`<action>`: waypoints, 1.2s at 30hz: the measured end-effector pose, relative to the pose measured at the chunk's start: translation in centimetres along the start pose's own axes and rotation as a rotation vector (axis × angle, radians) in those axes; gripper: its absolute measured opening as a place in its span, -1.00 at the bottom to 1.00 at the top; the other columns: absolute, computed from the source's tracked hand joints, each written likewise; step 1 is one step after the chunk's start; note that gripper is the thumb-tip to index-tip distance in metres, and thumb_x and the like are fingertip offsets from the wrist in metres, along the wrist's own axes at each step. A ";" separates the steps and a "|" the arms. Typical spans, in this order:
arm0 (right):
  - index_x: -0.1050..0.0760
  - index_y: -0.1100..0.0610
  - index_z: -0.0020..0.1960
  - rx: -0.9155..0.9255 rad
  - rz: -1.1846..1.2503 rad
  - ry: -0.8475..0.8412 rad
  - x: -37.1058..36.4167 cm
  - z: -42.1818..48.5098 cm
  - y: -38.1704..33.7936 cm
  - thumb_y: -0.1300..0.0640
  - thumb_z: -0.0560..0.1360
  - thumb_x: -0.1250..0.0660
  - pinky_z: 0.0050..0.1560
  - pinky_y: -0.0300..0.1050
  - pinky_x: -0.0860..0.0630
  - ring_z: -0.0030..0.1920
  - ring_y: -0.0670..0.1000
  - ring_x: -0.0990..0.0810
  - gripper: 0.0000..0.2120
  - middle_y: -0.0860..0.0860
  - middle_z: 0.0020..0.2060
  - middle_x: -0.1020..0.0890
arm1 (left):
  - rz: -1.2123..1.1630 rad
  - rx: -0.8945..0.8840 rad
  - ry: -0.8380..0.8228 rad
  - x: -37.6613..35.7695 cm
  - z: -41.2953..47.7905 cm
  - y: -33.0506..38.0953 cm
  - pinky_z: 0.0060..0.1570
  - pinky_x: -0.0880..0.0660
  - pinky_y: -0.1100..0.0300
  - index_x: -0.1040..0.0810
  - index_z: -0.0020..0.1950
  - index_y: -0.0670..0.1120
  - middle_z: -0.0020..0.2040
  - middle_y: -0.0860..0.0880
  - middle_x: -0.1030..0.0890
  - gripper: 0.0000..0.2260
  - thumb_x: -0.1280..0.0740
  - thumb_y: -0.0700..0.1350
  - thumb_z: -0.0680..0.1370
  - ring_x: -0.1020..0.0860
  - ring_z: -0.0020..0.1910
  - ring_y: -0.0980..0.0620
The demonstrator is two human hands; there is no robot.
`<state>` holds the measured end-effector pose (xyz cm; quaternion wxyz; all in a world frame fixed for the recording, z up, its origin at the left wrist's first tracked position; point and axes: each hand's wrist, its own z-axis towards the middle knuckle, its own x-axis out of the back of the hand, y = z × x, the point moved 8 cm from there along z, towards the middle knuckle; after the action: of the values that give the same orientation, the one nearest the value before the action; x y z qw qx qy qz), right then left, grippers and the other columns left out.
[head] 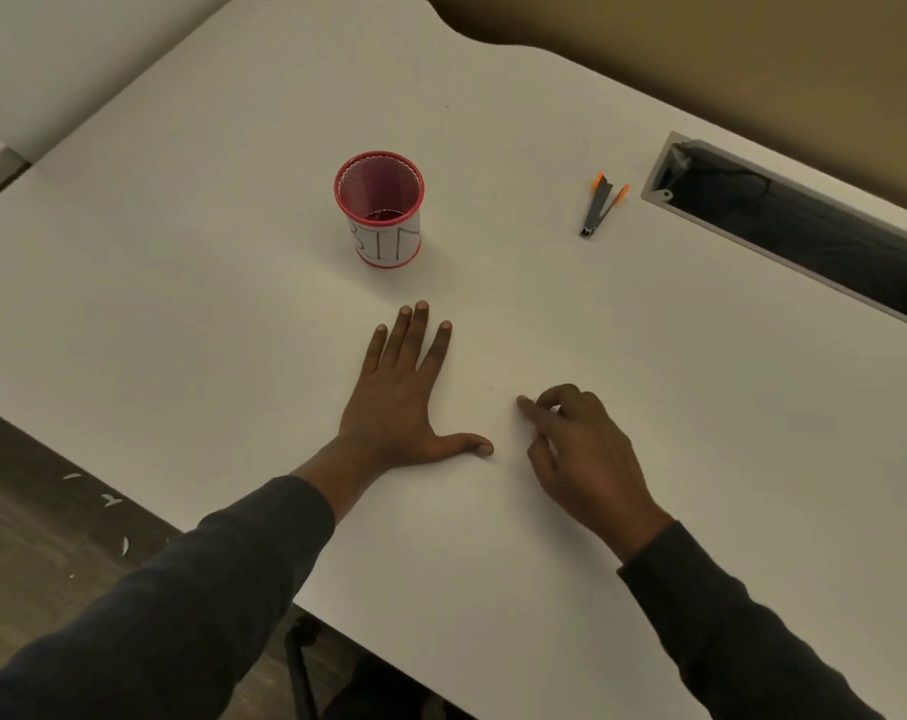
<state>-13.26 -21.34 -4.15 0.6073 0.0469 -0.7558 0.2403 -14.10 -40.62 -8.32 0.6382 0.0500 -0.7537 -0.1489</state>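
My left hand (399, 402) lies flat on the white table (700, 407), fingers straight and spread, thumb out to the right. My right hand (581, 449) rests just right of it, seen from the back, with its forefinger stretched left toward the left thumb and the other fingers curled under. The palm side is hidden, so I cannot tell whether it pinches anything. A red mesh cup (381, 207) with a white paper label stands upright a little beyond my left fingertips. A black and orange staple remover (601, 206) lies farther right.
A long open cable slot (804, 220) with a grey rim is cut into the table along the far right. The table's near-left edge drops to a dark floor (51, 511) with small white scraps. A chair base shows under the near edge.
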 end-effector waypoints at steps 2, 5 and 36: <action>-0.45 0.11 0.41 0.003 -0.072 0.008 -0.6 -0.6 -0.5 0.12 0.52 -0.24 -0.21 -0.17 -0.42 -0.01 0.04 -0.48 -0.54 0.03 0.07 -0.53 | 0.008 0.001 -0.001 -0.1 0.0 0.1 0.65 0.13 -0.21 0.20 0.70 -0.06 0.69 -0.16 0.27 0.29 0.01 0.75 0.23 0.28 0.67 -0.15; -0.43 0.12 0.43 0.014 -0.092 0.048 -1.2 -0.3 -1.5 0.10 0.51 -0.24 -0.21 -0.14 -0.44 -0.08 0.03 -0.46 -0.51 0.03 -0.02 -0.52 | 0.015 -0.001 0.005 0.0 0.1 0.0 0.65 0.13 -0.21 0.19 0.70 -0.06 0.70 -0.16 0.26 0.28 0.01 0.74 0.24 0.28 0.68 -0.15; -0.52 0.08 -0.02 0.158 0.070 -0.125 0.6 8.4 -4.1 0.12 0.52 -0.40 -0.21 -0.18 -0.31 -0.18 0.01 -0.49 -0.92 -0.04 -0.18 -0.52 | -0.001 -0.009 0.023 0.1 0.1 0.0 0.65 0.11 -0.22 0.18 0.70 -0.05 0.70 -0.15 0.26 0.25 -0.01 0.73 0.27 0.28 0.68 -0.14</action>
<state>-19.43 -28.30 -3.55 0.5445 0.0831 -0.7722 0.3167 -14.17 -40.59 -8.26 0.6470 0.0494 -0.7455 -0.1521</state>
